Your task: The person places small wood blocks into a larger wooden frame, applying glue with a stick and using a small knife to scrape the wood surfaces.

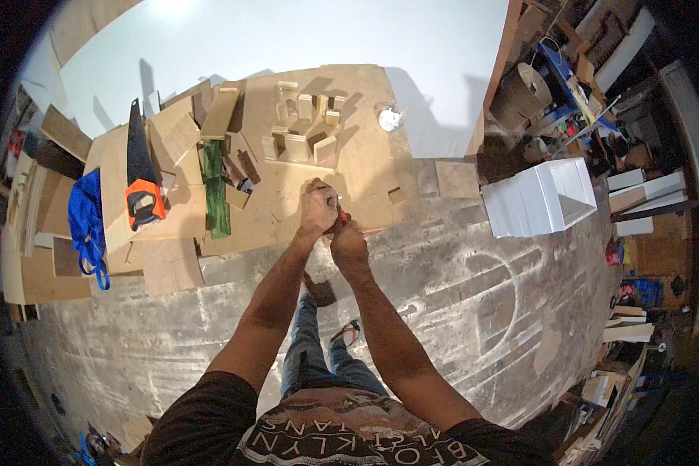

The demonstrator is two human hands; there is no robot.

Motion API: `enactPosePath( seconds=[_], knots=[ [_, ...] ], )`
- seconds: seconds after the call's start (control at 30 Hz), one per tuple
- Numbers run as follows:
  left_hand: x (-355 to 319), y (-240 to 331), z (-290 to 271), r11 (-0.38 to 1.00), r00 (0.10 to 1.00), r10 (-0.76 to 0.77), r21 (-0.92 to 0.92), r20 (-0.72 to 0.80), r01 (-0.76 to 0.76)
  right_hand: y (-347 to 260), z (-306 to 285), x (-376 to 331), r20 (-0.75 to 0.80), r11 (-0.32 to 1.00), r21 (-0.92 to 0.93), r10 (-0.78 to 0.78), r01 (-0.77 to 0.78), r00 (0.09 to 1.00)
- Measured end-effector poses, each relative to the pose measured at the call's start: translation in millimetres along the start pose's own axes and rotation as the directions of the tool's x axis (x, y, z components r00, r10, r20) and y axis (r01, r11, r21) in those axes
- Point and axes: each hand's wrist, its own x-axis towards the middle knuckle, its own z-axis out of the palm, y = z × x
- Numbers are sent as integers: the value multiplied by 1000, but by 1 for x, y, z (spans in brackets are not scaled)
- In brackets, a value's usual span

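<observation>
My two hands meet at the near edge of the plywood worktop (276, 225). My left hand (318, 208) is closed, its fingers curled around something small that they mostly hide. Right against it, my right hand (348, 242) grips a slim red-handled tool (342, 217), whose tip is lost between the hands. Just beyond them stand several small pale wood blocks (296, 146), upright on the board. Left of my hands lie a green-stained wood strip (217, 190) and a few dark wood scraps (246, 165).
A handsaw (141, 163) with an orange handle lies at left, beside a blue fabric bag (87, 217) hanging over the edge. A crumpled white piece (390, 118) sits at the board's right. White stacked bins (540, 198) stand on the right, near piled boards and clutter.
</observation>
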Motion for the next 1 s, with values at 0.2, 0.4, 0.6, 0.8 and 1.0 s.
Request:
enactPosePath(
  seconds=[0.2,0.4,0.6,0.8,1.0],
  knots=[
    [-2,-6,-4,997,999,32,-71,38,-30,-2,11,-3,50,969,126,206,-211,977],
    [-1,2,-6,992,996,86,-98,3,-85,9,15,-5,-70,996,65,65,-61,995],
    [-2,0,-13,989,991,132,-62,-3,-132,-9,-1,-6,8,948,227,229,-225,973],
    [0,3,-16,986,990,139,-95,13,-138,-15,-8,-6,-43,940,292,199,-179,979],
    [3,15,-14,989,991,125,-81,-40,-128,-11,-8,-6,-16,917,314,263,-245,965]
  ],
)
